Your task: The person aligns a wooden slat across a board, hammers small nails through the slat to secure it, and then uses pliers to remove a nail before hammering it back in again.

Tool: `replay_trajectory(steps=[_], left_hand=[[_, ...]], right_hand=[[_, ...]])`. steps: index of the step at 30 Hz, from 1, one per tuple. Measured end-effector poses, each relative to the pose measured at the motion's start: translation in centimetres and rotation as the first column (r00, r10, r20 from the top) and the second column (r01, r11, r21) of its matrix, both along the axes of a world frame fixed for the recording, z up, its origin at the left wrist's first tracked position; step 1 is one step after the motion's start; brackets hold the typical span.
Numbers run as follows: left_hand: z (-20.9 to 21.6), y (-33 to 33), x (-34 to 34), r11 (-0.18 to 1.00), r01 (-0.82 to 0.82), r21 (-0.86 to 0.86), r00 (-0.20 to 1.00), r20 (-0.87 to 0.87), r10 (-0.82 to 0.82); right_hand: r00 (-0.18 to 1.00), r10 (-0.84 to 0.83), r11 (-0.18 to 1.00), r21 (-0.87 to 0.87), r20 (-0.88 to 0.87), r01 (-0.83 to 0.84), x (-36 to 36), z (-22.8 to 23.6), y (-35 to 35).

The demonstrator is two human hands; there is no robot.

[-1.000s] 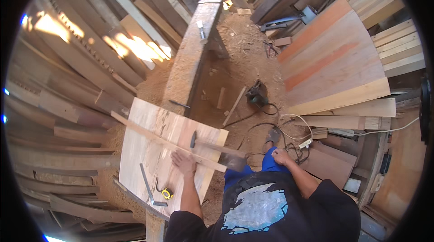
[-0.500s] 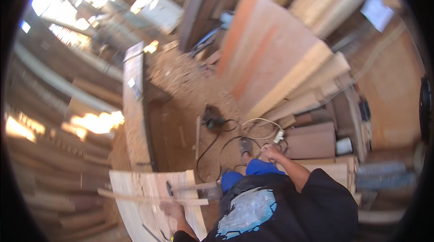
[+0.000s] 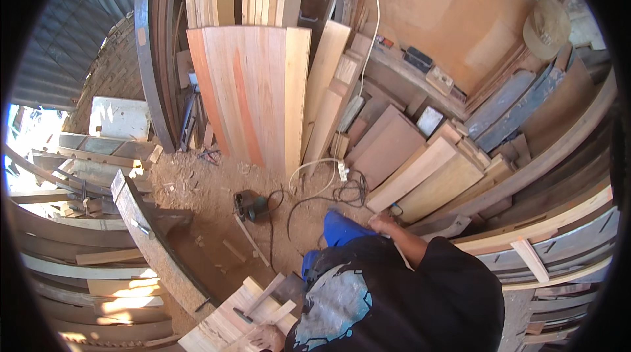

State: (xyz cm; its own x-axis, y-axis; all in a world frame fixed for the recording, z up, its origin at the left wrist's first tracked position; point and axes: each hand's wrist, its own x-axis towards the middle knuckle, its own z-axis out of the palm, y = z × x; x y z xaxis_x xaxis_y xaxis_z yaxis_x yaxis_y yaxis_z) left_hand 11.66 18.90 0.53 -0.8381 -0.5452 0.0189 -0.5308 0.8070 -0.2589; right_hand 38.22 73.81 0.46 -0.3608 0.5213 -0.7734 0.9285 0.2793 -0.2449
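Observation:
At the lower edge, my left hand [image 3: 267, 337] is closed around a thin wooden strip [image 3: 281, 313]. The strip lies across a pale panel of joined boards [image 3: 213, 327]. What looks like a hammer [image 3: 242, 316], with a dark head and a wooden handle, rests on that panel beside the hand. My right hand [image 3: 381, 222] is held near my blue-clad knee with its fingers curled; whatever is in them, if anything, is too small to make out. Wood pieces lie just beyond it.
A dark green power tool [image 3: 251, 206] sits on the sawdust-covered ground with its black cable. A white power strip [image 3: 342, 170] and its cord lie ahead. A wide wooden panel [image 3: 253, 95] leans at the back. A long thick beam [image 3: 154, 247] stretches along the left; planks [image 3: 420, 171] are stacked right.
My view has swung to the right, so the scene has shifted left. My left hand and the strip now appear lower in the picture. The right hand stays near the knee.

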Motion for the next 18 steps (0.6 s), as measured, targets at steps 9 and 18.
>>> replay_trajectory(steps=[9,18], left_hand=[[1.1,2.0,-0.2,0.994,0.108,0.0,0.99,0.095,-0.107],[4.2,11.8,-2.3,0.96,0.264,-0.09,0.941,0.243,-0.236]], right_hand=[[0.625,-0.747,0.664,-0.247,-0.226,0.705,5.9,-0.9,0.7],[0.216,-0.786,0.42,-0.244,-0.579,0.874,9.5,-0.6,19.1]])
